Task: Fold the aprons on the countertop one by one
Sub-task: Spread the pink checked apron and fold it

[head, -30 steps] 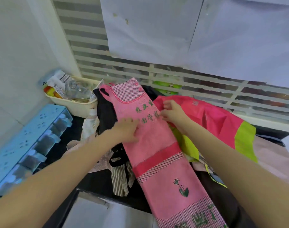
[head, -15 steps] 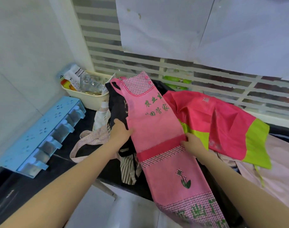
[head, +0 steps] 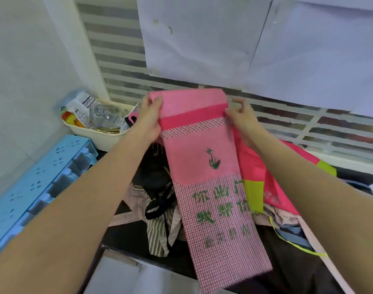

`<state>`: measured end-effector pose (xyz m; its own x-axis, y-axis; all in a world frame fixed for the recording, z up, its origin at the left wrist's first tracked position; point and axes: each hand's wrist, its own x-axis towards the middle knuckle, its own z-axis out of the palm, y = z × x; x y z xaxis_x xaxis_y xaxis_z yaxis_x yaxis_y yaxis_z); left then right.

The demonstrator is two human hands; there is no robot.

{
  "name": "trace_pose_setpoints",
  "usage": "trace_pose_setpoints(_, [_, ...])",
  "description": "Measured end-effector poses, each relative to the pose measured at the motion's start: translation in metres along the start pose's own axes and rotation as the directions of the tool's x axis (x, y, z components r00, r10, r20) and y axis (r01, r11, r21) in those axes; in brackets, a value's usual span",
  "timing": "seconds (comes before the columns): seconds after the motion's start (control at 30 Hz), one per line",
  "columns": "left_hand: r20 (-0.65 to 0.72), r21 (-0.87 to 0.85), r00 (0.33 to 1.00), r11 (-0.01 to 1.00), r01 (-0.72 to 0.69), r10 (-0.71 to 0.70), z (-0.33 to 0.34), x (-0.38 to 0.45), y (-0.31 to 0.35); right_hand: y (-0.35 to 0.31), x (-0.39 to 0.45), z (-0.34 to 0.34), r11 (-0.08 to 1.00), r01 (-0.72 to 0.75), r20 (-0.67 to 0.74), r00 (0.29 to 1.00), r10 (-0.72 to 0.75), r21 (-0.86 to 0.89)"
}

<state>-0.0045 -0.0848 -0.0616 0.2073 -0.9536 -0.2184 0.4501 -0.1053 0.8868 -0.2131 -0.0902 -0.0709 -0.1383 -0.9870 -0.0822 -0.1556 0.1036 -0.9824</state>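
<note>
Overhead, two pale paper sheets (head: 255,39) cover the striped window blind (head: 117,66) from 12 to 2 o'clock. Light blue rack (head: 39,185) lies along the wall at 8 o'clock, cream basket (head: 100,134) of packets just beyond it at 10. Dark countertop (head: 126,234) mostly buried under a heap: magenta-and-lime apron (head: 253,192) at 3 o'clock, black cloth (head: 153,172) and a striped apron (head: 158,234) at centre, pale cloths at 4 cut off by the frame edge. Forearms block much of the heap. Pink apron (head: 204,166) held up at centre, folded into a long strip, top fold at 12, lower end hanging over the counter edge at 6; checked bands, darker pink stripe, small flower motif, green lettering partly blurred. Left hand (head: 148,119) grips the strip's left edge near the top, thumb over the front. Right hand (head: 242,117) pinches the right edge at the dark stripe.
</note>
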Motion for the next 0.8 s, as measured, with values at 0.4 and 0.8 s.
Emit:
trace_pose_setpoints(0.4, [-0.076,0.611,0.997,0.790,0.055,-0.010,-0.038,-0.038,-0.093,0.131,-0.080,0.014,0.415,0.442,0.501,0.865,0.037,-0.795])
trace_pose_setpoints(0.8, [0.019,0.663,0.981,0.737,0.132,-0.193,-0.052,-0.081,-0.128,0.130,-0.082,-0.022,0.869,-0.279,-0.040,0.957,0.289,-0.407])
